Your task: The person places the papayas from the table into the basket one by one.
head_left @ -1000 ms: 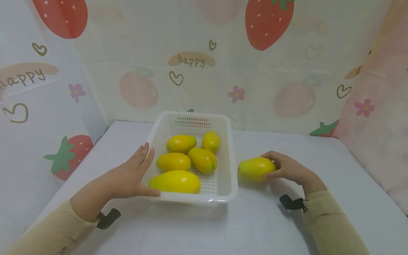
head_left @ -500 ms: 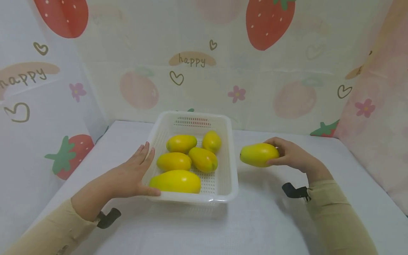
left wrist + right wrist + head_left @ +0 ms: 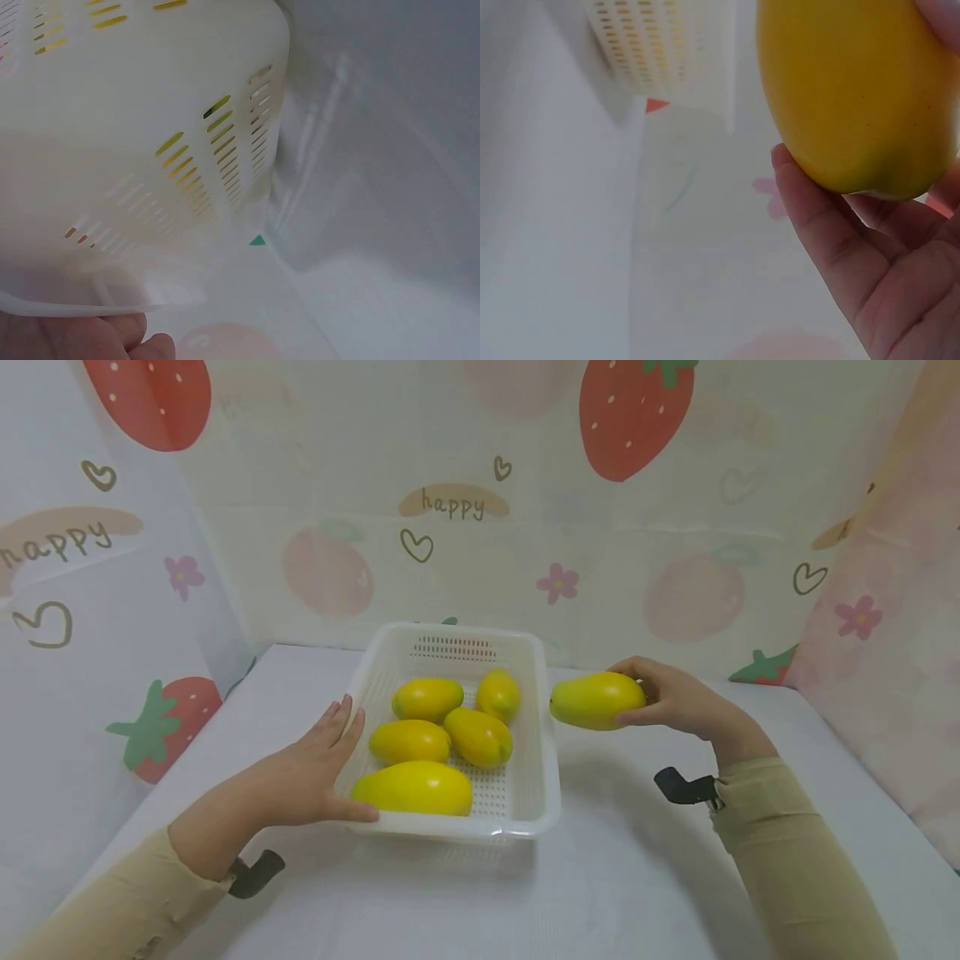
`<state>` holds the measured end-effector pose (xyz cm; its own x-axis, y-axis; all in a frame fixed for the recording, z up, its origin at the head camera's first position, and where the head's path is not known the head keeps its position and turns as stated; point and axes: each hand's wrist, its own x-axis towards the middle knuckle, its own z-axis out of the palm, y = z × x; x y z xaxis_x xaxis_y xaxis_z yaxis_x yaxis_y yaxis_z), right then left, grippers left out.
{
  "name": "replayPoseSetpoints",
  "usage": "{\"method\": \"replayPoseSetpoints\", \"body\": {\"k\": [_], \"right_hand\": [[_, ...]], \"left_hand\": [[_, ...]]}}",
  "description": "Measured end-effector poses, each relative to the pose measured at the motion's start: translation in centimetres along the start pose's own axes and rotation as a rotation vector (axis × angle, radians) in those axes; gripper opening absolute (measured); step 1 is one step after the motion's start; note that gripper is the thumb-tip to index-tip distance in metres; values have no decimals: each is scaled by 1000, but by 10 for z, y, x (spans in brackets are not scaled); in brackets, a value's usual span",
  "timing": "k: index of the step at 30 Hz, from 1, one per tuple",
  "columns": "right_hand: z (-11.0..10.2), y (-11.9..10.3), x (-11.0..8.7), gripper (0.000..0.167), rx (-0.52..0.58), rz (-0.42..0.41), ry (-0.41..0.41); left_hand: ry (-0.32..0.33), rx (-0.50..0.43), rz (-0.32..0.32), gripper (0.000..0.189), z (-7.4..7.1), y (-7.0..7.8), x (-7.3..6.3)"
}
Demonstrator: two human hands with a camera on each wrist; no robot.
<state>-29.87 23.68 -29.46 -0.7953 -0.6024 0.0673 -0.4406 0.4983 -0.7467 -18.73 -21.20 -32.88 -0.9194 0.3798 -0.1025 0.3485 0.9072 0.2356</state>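
In the head view my right hand point(image 3: 678, 697) grips a yellow mango point(image 3: 597, 700) by its right end, thumb and fingers around it. The mango is raised off the table, right beside the right rim of a white plastic basket point(image 3: 551, 777). Close up in the right wrist view, the mango point(image 3: 855, 90) shows a greenish dimpled end near the fingers. My left hand point(image 3: 292, 781) rests along the basket's left side, fingers straight and spread, thumb on the front left rim. Several other mangoes point(image 3: 408, 742) lie inside the basket, the largest mango point(image 3: 412, 787) at the front.
The basket stands on a white-covered table point(image 3: 600, 893). A printed curtain point(image 3: 480, 568) with strawberries, hearts and flowers closes off the back and both sides. A black wrist mount point(image 3: 686, 787) juts out below the right hand, another mount point(image 3: 257, 874) below the left.
My right hand has lifted the mango from the table, then carried it up and slightly left towards the basket's rim. The left hand and the basket have stayed in place.
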Motion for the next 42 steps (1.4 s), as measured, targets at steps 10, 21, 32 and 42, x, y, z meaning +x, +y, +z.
{"method": "replayPoseSetpoints", "body": {"k": [10, 21, 32, 42], "right_hand": [[6, -23, 11, 51, -60, -4, 17], [20, -42, 20, 51, -88, -44, -8], [37, -58, 24, 51, -110, -41, -23], [48, -63, 27, 51, -120, -11, -48]], "left_hand": [[-4, -11, -8, 125, -1, 1, -1], [4, -10, 1, 125, 0, 0, 0], [1, -14, -13, 126, 1, -1, 0], [-2, 22, -18, 127, 3, -2, 3]]}}
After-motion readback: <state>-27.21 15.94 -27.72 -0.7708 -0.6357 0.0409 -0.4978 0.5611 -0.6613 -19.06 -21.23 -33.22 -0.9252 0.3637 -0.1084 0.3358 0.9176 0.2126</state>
